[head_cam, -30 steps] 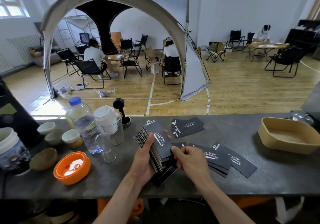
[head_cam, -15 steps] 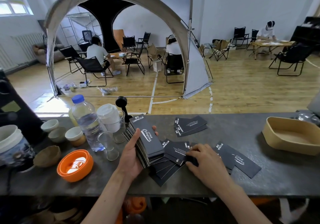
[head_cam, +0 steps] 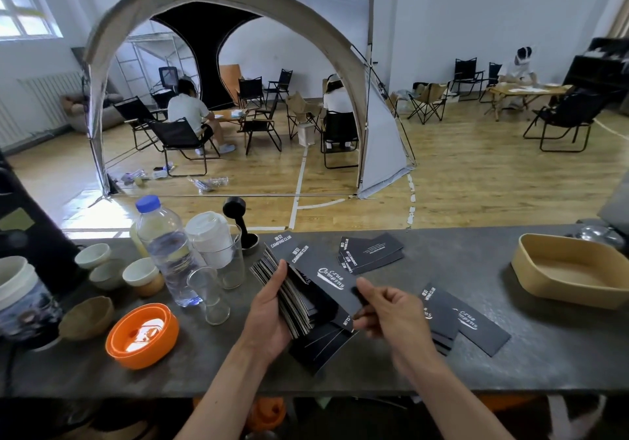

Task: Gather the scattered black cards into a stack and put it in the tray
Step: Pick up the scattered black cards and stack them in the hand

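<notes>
I'm cupping the stack in my left hand while my right hand is pinching one card by its edge — thin, slick, stiff stuff.

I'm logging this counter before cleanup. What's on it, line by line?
stack of cards: one, black, in the left hand
card: one, black, pinched by the right hand
loose cards: several, black, counter centre
more loose cards: several, black, right of the hands
tray: one, tan, far right
water bottle: one, clear, blue cap, left
orange lid: one, front left
small cups: three, pale, left
left hand: holding stack
right hand: holding card
</notes>
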